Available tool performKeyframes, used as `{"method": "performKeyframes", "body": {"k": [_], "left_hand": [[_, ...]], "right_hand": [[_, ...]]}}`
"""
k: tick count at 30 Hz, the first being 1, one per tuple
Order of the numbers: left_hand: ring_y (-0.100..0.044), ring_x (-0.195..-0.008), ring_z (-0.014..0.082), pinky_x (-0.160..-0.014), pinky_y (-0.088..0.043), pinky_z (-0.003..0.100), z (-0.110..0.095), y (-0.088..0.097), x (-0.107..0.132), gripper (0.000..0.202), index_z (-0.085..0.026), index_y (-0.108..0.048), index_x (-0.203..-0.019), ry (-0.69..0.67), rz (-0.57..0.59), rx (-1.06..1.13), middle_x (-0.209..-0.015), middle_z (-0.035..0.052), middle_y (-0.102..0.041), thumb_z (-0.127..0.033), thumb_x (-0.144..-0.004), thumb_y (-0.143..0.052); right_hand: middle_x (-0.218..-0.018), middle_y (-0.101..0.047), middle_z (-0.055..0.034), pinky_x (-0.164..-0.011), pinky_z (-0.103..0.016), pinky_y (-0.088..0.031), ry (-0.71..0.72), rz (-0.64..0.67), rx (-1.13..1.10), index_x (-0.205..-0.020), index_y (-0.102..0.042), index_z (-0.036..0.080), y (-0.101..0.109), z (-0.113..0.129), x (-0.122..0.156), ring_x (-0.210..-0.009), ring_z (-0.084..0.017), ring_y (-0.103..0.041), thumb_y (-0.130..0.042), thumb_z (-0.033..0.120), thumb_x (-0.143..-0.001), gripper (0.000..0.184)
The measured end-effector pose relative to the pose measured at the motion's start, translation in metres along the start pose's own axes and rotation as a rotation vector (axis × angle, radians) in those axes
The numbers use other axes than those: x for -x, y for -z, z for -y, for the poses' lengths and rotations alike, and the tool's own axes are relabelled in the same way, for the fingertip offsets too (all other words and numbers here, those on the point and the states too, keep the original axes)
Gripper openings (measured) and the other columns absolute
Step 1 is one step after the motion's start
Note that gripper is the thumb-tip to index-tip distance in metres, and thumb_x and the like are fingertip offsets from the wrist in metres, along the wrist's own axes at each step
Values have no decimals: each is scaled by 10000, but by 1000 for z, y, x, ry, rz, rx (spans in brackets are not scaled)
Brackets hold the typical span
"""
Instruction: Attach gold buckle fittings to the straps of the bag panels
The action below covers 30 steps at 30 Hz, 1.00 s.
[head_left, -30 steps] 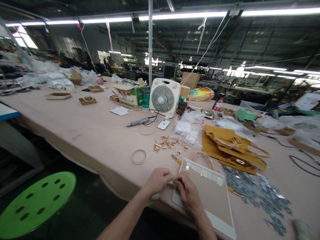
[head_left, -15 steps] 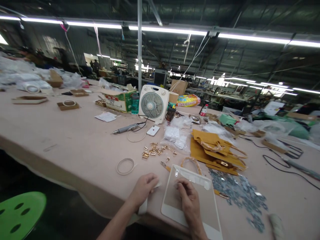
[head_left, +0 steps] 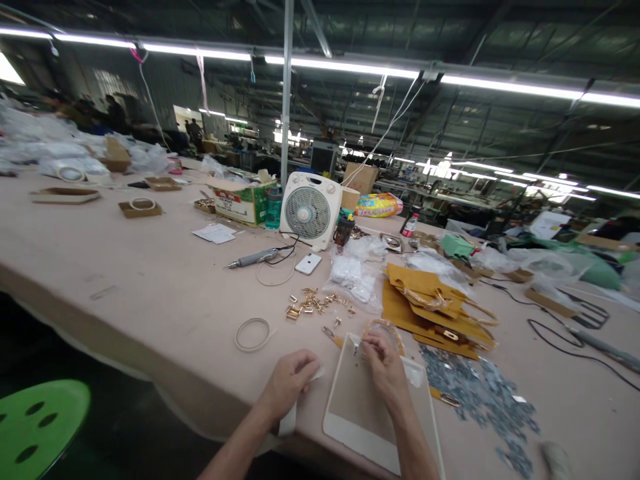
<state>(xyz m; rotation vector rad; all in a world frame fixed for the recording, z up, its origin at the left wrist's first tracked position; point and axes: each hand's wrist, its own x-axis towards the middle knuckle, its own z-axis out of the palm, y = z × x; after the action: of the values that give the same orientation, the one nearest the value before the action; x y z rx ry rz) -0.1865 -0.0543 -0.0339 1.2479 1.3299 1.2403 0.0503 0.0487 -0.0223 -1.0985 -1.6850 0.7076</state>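
Observation:
My left hand [head_left: 286,385] is closed in a pinch on a thin white strip, whose tip [head_left: 318,373] sticks out past the fingers. A white band [head_left: 289,421] hangs below that wrist at the table's edge. My right hand [head_left: 389,373] reaches over a beige panel with white borders [head_left: 363,433]. Its fingers are pinched together at the panel's top edge, beside a small slot or metal fitting; what they hold, if anything, is hidden. A mustard strap with a metal end [head_left: 333,335] and a looped handle in clear wrap [head_left: 397,337] lie behind the panel.
Mustard bag pieces [head_left: 435,303] lie behind the panel, with many small silvery plates [head_left: 480,383] to the right. Gold metal fittings [head_left: 310,303], a tape ring [head_left: 251,335], a phone [head_left: 308,264], a grey electric screwdriver [head_left: 254,258] and a fan [head_left: 306,213] stand further back. A green stool [head_left: 55,440] is lower left.
My right hand has moved forward and slightly right, from the panel's upper middle to its top edge. The left hand stays nearly in place with the white strip.

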Motion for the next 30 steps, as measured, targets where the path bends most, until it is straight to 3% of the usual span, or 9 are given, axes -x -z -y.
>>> {"method": "performKeyframes", "body": {"k": [4, 10, 16, 20, 24, 30], "left_hand": [[-484, -557, 111, -575, -372, 237, 2, 0, 1, 331, -153, -703, -892, -3, 2, 6, -657, -42, -548, -470, -938, -618], [-482, -559, 115, -576, -374, 234, 2, 0, 2, 339, -154, -702, -890, 3, 4, 10, -640, -44, -538, -480, -936, -621], [-482, -557, 117, -567, -373, 233, 0, 0, 3, 345, -155, -702, -884, 7, 3, 6, -643, -41, -541, -486, -931, -617], [-489, -557, 116, -568, -379, 234, -3, -1, 5, 342, -157, -705, -886, 8, -6, 6, -658, -40, -553, -485, -933, -619], [-485, -553, 116, -568, -378, 233, -7, -1, 5, 345, -156, -707, -884, 6, -3, 3, -645, -43, -546, -486, -935, -617], [-509, -569, 125, -578, -396, 235, -9, -1, 5, 353, -158, -712, -891, -2, -2, -21, -661, -33, -568, -493, -938, -610]], "right_hand": [[-1444, -578, -137, -1178, -543, -347, 31, -29, 66, -900, -790, 216, -7, -15, 3, -1379, -337, -471, -669, 462, -932, 275], [-1348, -642, -128, -1159, -484, -390, -45, -66, 47, -837, -764, 207, -16, -10, 3, -1352, -315, -501, -709, 474, -867, 274], [-1109, -738, -155, -1101, -442, -430, -181, -84, -9, -997, -734, 170, -21, 6, 3, -1262, -331, -590, -739, 454, -808, 341], [-1217, -716, -174, -1110, -454, -429, -169, -115, 14, -967, -755, 175, -24, 3, 4, -1291, -339, -580, -729, 436, -813, 305], [-1415, -620, -175, -1184, -489, -353, -104, -137, 117, -846, -786, 180, -26, -4, 6, -1355, -345, -533, -675, 428, -861, 272], [-1407, -620, -168, -1177, -529, -361, -71, -141, 184, -864, -812, 190, -28, -14, 7, -1343, -342, -544, -631, 417, -888, 292]]}}
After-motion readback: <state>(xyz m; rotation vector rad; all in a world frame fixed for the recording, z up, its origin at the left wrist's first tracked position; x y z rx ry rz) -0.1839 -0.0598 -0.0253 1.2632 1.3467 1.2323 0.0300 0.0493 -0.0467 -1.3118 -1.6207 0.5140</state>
